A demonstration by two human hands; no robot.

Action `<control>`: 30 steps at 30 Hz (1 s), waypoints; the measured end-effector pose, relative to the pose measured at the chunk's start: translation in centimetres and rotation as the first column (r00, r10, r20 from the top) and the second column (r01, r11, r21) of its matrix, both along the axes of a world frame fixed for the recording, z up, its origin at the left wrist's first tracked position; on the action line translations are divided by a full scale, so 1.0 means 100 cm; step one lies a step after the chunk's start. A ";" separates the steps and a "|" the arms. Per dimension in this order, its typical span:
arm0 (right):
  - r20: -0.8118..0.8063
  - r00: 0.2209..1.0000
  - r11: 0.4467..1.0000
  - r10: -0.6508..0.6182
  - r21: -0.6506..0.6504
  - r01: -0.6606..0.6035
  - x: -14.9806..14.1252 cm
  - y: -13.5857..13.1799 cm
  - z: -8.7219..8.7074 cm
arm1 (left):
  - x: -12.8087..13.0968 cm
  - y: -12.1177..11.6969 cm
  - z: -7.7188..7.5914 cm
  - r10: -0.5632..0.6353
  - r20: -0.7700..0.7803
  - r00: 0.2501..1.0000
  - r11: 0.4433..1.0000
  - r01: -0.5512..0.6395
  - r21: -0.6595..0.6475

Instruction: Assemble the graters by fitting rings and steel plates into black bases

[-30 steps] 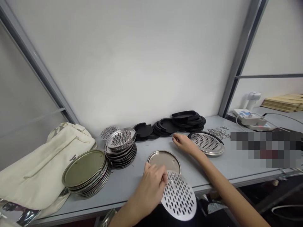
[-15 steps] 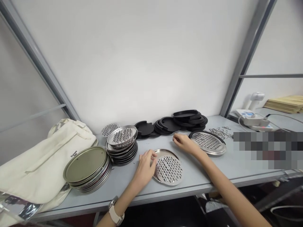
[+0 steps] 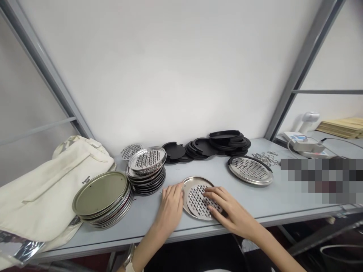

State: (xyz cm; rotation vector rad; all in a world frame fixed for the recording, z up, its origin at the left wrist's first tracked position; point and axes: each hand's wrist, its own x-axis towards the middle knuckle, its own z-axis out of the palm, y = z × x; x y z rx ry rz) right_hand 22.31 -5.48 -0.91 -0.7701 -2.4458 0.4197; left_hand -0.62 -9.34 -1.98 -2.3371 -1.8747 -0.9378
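A round metal grater disc (image 3: 197, 200) lies slightly off-centre in a shallow round metal plate (image 3: 195, 179) near the table's front edge. At the plate's left rim is my left hand (image 3: 171, 206), its fingers stretched out and laid flat, the thumb hidden. My right hand (image 3: 228, 209) reaches over the disc's right side with fingers apart, fingertips on or just above the holes; I cannot tell whether they press on it. To the left stand a stack of metal grater plates (image 3: 147, 160) and a stack topped by an olive-green round plate (image 3: 100, 192).
Black ring-shaped holders (image 3: 204, 146) are heaped along the wall. An assembled grater (image 3: 249, 169) with a black rim lies to the right, near loose metal clips (image 3: 266, 158). A cream cloth bag (image 3: 56, 192) lies at the left. White device (image 3: 302, 141) with cables stands far right.
My right hand has moved left and nearer, from beside the black-rimmed grater onto the grater disc. My left hand has flattened and shifted slightly left and down along the plate's rim.
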 end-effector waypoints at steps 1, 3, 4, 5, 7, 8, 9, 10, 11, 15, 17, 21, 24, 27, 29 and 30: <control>0.021 1.000 1.000 -0.002 0.005 0.002 0.000 0.000 -0.001 | 0.000 -0.002 -0.001 -0.006 -0.005 1.000 1.000 0.006 0.004; 0.050 0.999 1.000 -0.005 0.016 0.004 0.000 0.002 -0.002 | 0.002 -0.004 -0.002 -0.010 -0.008 1.000 1.000 0.010 0.005; 0.060 0.998 1.000 -0.006 0.020 0.004 0.000 0.004 -0.002 | 0.002 -0.005 -0.001 -0.008 -0.007 1.000 1.000 0.008 0.002; 0.067 0.998 1.000 -0.007 0.023 0.005 0.000 0.005 -0.003 | 0.003 -0.005 -0.001 -0.007 -0.004 1.000 1.000 0.007 -0.002; 0.077 0.997 1.000 -0.011 0.021 0.010 -0.001 0.006 -0.004 | 0.003 -0.005 0.000 -0.005 0.009 1.000 1.000 0.005 -0.014; 0.080 0.997 1.000 -0.014 0.019 0.013 -0.001 0.006 -0.004 | 0.004 -0.005 0.000 -0.004 0.016 1.000 1.000 0.004 -0.020; 0.084 0.996 1.000 -0.018 0.017 0.016 -0.001 0.006 -0.004 | 0.004 -0.005 0.000 -0.003 0.023 1.000 1.000 0.003 -0.027; 0.087 0.996 1.000 -0.022 0.017 0.021 -0.001 0.005 -0.005 | 0.004 -0.005 0.001 -0.002 0.028 1.000 0.999 0.003 -0.032; 0.091 0.996 1.000 -0.025 0.018 0.024 0.000 0.005 -0.005 | 0.004 -0.005 0.001 -0.001 0.032 0.999 0.999 0.002 -0.036; 0.097 0.995 0.999 -0.016 0.029 0.013 0.000 0.006 -0.006 | 0.004 -0.006 0.001 -0.005 0.031 0.999 0.999 0.006 -0.032; 0.090 0.996 0.999 -0.011 0.032 0.008 -0.001 0.006 -0.007 | 0.004 -0.006 0.002 -0.013 0.029 0.999 0.999 0.014 -0.030; 0.070 0.997 0.999 -0.015 0.037 0.012 -0.001 0.005 -0.006 | 0.004 -0.006 0.003 -0.020 0.022 1.000 0.999 0.021 -0.038; 0.078 0.997 0.999 -0.013 0.034 0.010 -0.001 0.005 -0.006 | 0.004 -0.006 0.003 -0.024 0.031 0.999 0.999 0.025 -0.037; 0.094 0.996 1.000 -0.009 0.024 0.006 0.000 0.006 -0.008 | 0.004 -0.006 0.002 -0.023 0.045 0.999 0.999 0.025 -0.033; 0.106 0.994 1.000 -0.007 0.018 0.005 0.000 0.007 -0.009 | 0.004 -0.006 0.002 -0.019 0.047 0.999 0.999 0.021 -0.037; 0.112 0.994 1.000 -0.005 0.017 0.003 0.000 0.007 -0.009 | 0.004 -0.006 0.002 -0.018 0.046 0.999 0.999 0.020 -0.039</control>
